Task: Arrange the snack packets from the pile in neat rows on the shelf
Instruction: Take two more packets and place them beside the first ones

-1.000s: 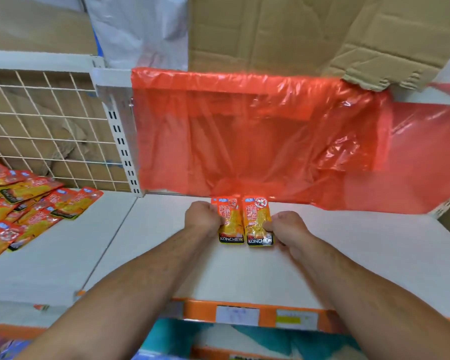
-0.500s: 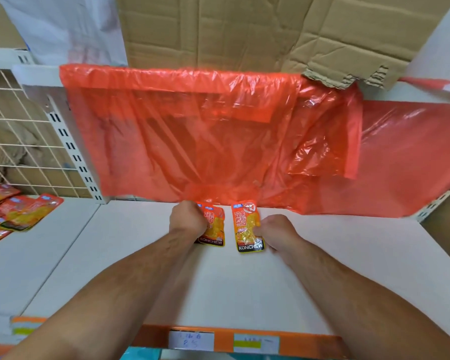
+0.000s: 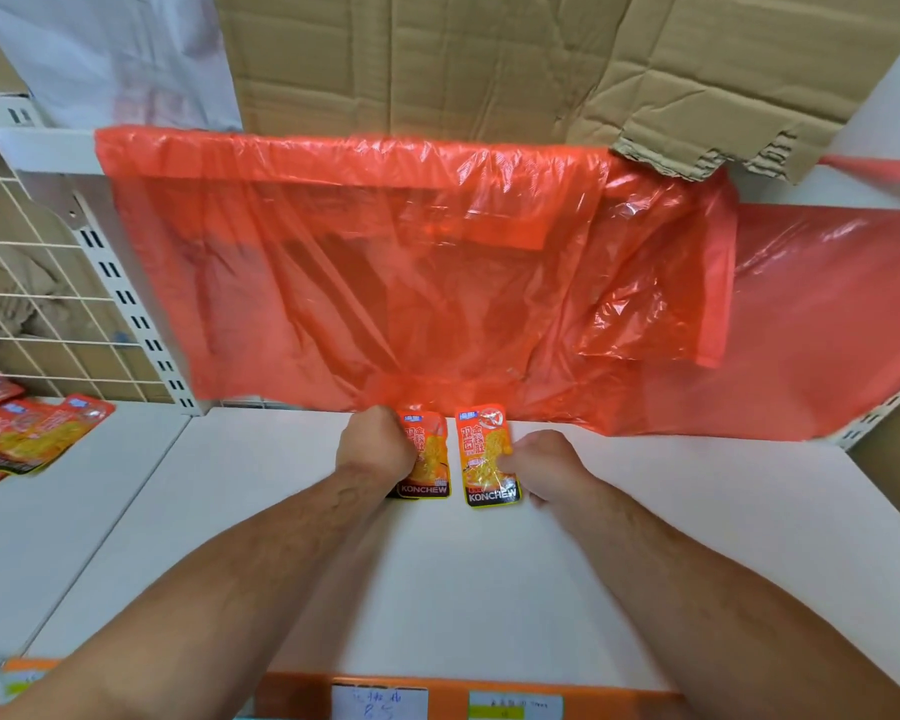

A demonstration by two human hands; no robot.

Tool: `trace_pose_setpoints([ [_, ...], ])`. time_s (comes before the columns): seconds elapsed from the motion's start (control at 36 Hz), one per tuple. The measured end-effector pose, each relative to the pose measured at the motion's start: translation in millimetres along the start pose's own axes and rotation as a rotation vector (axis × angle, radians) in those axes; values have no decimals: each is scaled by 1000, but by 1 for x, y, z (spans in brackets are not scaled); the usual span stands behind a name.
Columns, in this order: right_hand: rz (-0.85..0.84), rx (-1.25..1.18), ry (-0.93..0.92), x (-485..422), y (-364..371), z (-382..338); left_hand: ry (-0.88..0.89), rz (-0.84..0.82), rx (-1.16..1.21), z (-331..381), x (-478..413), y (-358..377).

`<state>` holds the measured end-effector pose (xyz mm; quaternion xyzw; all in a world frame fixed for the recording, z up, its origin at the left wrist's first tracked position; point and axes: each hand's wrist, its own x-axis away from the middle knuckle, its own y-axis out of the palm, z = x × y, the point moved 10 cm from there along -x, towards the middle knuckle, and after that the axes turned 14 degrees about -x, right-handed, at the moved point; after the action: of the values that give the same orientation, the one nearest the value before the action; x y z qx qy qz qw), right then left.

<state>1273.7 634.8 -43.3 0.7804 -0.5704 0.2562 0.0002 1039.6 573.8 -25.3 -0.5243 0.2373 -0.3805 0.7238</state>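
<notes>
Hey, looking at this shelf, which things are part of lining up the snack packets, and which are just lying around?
Part of the job:
left packet, gripped by the left hand
right packet, pinched by the right hand
pile of packets
shelf

Just lying about:
orange plastic sheet
cardboard
wire grid
price labels
</notes>
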Motion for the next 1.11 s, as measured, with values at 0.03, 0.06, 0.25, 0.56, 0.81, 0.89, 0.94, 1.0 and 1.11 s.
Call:
trace_pose_setpoints([
  [0.03, -1, 7, 2, 0, 1, 0, 6, -3, -3, 0, 1, -1],
  [0.06, -4, 12, 3, -1, 3, -1, 9, -6, -5, 0, 1, -2],
  [0.25, -20, 48, 39, -3, 15, -5, 32, 18, -12, -12, 8, -18],
  [0.56, 35, 161, 30, -11, 39, -16, 20, 150, -84, -43, 15, -43],
  [0.81, 115, 368, -85, -4, 43, -32, 21, 143, -99, -53, 14, -41],
  [0.89, 128, 437, -99, -3, 44, -34, 32, 141, -101, -54, 14, -40],
  [0.94, 132, 486, -105, -2, 45, -35, 41, 147, -107, -54, 14, -41],
  [1.0, 147, 540, -111, -1, 45, -36, 49, 150, -117, -55, 15, -41],
  [1.11, 173, 615, -119, 0, 45, -37, 63, 141, -131, -56, 16, -40],
])
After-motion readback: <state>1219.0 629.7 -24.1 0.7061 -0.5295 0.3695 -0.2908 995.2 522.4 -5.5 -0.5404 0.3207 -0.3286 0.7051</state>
